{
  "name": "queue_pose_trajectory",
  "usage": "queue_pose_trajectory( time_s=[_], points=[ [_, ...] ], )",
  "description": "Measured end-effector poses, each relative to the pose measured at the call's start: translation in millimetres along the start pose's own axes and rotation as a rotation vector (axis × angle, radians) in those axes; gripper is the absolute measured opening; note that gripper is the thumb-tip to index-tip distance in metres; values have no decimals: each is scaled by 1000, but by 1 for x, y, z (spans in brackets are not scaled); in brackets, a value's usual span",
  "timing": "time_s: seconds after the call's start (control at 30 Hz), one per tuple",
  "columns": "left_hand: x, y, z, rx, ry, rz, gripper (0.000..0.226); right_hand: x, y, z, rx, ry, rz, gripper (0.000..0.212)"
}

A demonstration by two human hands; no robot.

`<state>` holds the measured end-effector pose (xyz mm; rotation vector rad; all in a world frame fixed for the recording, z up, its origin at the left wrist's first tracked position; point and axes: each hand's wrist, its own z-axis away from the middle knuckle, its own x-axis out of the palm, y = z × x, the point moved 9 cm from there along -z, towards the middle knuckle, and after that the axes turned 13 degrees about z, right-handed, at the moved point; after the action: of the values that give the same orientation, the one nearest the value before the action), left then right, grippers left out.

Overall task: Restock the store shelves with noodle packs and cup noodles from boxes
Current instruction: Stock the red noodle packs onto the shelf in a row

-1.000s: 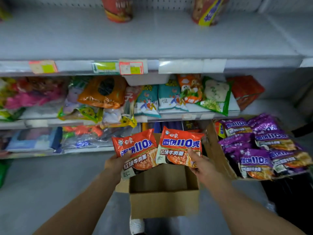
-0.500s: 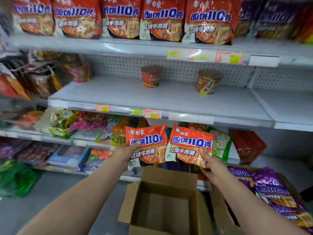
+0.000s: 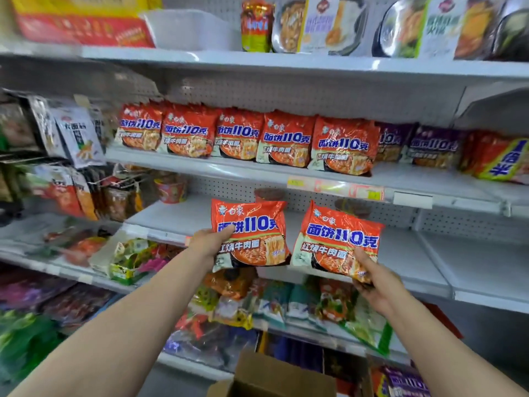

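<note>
Two orange noodle packs raised from box level toward the stocked shelf row.

One orange pack (image 3: 249, 233) is pinched in the left hand (image 3: 206, 244), a second pack (image 3: 339, 243) in the right hand (image 3: 378, 285), each grip clamped on a lower corner. Both have been lifted well above the open box (image 3: 272, 379); the matching row (image 3: 249, 137), apparently the destination, is now in view above.

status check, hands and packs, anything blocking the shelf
Left hand grips one orange noodle pack. Right hand grips another. Matching row above, nothing blocking.
</note>
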<state>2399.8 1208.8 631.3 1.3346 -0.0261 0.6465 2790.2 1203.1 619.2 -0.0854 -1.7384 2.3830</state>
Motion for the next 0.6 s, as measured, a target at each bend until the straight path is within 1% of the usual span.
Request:
queue_pose_trajectory(
  time_s=[0.13, 0.27, 0.3, 0.4, 0.6],
  points=[
    [13, 29, 8, 42, 6, 29, 26, -6, -32, 7, -55, 14, -12, 33],
    [28, 59, 11, 90, -35, 53, 42, -5, -63, 10, -107, -21, -21, 31],
    [31, 68, 11, 107, -43, 46, 41, -4, -71, 10, -120, -28, -24, 31],
    [39, 89, 6, 144, -60, 38, 30, 1, -89, 11, -163, -39, -35, 33],
    [48, 131, -30, 163, -102, 73, 36, 23, -116, 5, -228, -29, -44, 37]
  ],
)
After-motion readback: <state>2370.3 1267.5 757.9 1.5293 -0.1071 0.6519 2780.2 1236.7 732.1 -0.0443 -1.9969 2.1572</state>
